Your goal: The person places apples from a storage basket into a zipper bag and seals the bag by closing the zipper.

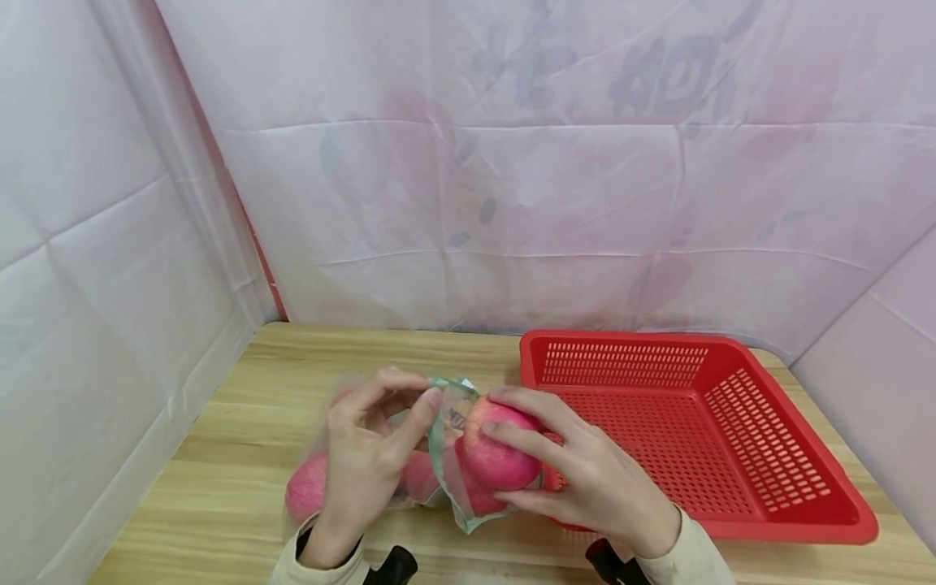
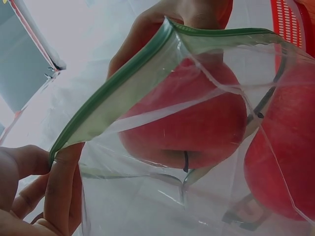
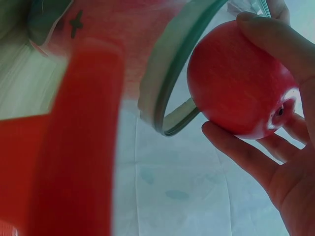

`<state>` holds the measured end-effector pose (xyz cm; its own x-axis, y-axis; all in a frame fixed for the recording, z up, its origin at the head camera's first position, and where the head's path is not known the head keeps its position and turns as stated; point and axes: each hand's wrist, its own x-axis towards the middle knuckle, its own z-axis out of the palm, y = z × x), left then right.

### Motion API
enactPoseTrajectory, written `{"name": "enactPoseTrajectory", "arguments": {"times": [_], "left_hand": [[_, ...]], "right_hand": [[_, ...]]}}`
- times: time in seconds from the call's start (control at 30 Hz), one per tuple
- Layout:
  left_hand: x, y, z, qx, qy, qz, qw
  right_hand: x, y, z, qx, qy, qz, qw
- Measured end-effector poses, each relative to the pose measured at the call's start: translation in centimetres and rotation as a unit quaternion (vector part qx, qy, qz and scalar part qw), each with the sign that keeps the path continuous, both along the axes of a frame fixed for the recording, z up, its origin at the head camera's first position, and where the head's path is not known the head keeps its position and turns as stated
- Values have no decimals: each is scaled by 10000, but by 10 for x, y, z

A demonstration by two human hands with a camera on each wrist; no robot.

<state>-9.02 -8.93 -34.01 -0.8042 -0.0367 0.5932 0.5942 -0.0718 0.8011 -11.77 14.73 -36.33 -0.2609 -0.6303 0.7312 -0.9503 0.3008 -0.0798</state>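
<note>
In the head view my right hand (image 1: pixel 585 463) grips a red apple (image 1: pixel 504 455), thumb below and fingers over the top. The apple is at the mouth of a clear zip bag with a green rim (image 1: pixel 436 443). My left hand (image 1: pixel 369 463) pinches that rim between thumb and fingers, on the side away from the apple; the left wrist view shows the pinched rim (image 2: pixel 113 87). Through the film, another apple (image 2: pixel 288 147) shows beside the held one. The right wrist view has the held apple (image 3: pixel 236 83) against the open rim.
A red plastic basket (image 1: pixel 797 532) with slotted walls stands on the wooden table (image 1: pixel 219 455) to the right. More apples (image 1: pixel 305 489) lie at the left, partly behind my left hand; whether all are bagged, I cannot tell. Pale cloth sheets (image 1: pixel 556 195) hang around the table.
</note>
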Motion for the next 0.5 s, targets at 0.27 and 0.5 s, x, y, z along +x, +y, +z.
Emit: {"name": "enactPoseTrajectory", "arguments": {"times": [0.27,0.5], "left_hand": [[1,2,0,-47,-43,-45,10000],[-1,4,-1,-202,11,-160,9997]], "right_hand": [[2,-1,-2,69,82,-79,9999],[3,-3,-1,24,-46,-35,10000]]}}
